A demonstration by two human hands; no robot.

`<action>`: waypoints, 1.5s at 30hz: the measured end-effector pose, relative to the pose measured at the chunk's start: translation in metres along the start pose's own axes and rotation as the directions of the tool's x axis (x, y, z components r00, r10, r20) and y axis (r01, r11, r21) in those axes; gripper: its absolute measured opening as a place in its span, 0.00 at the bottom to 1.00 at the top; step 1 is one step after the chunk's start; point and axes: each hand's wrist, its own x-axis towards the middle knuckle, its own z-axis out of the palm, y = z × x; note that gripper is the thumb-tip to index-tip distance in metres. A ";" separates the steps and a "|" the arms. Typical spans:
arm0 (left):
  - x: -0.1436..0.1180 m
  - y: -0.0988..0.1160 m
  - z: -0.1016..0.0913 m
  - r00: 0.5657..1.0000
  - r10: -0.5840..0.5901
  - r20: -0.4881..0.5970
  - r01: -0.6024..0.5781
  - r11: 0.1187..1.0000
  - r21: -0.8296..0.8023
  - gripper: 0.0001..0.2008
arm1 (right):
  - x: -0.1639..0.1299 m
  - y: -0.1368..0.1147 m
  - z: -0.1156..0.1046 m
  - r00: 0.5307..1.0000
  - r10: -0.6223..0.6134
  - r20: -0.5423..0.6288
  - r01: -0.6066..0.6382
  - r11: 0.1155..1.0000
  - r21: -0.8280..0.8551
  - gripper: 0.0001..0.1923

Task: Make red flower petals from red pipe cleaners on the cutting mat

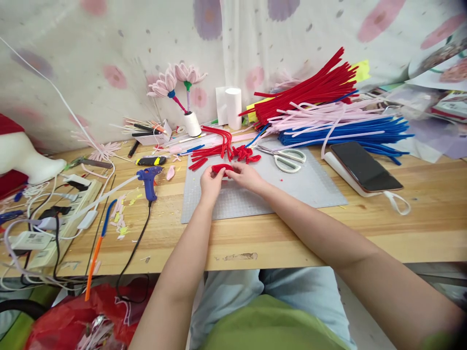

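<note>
Between the fingertips of both hands is a short red pipe cleaner piece (221, 167), partly covered by the fingers. My left hand (210, 183) pinches its left side, and my right hand (248, 177) closes on it from the right. Both hands are just above a grey cutting mat (248, 206). Directly beyond them lie bent and cut red pipe cleaners (211, 151) and a cluster of curled red pieces (246, 154). Scissors with pale handles (288, 160) rest on the mat to the right of my right hand.
Bundles of red (310, 95), pink (321, 116) and blue (346, 132) pipe cleaners lie at the back right. A phone (365, 165) is at the right. A blue glue gun (149, 182) and a cabled power strip (65, 221) are left. Pink flowers (164, 86) stand in a white holder (192, 124).
</note>
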 end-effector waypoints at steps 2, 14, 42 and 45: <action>0.000 0.004 -0.003 0.998 -0.049 0.027 0.049 0.999 0.015 0.14 | -0.001 -0.001 -0.003 0.999 0.038 -0.011 -0.037 0.997 0.075 0.12; -0.001 0.025 -0.005 0.999 -0.036 -0.035 0.033 0.996 -0.077 0.16 | -0.003 -0.009 -0.010 0.954 0.026 0.300 -0.251 0.620 0.743 0.14; -0.002 0.013 -0.001 0.995 -0.103 0.010 0.102 0.993 0.065 0.13 | 0.001 -0.001 -0.007 0.995 0.086 0.059 -0.103 0.886 0.453 0.09; -0.002 0.011 -0.002 0.999 -0.032 0.004 0.031 0.987 0.159 0.11 | 0.002 0.000 -0.007 0.996 0.078 0.034 -0.085 0.895 0.438 0.09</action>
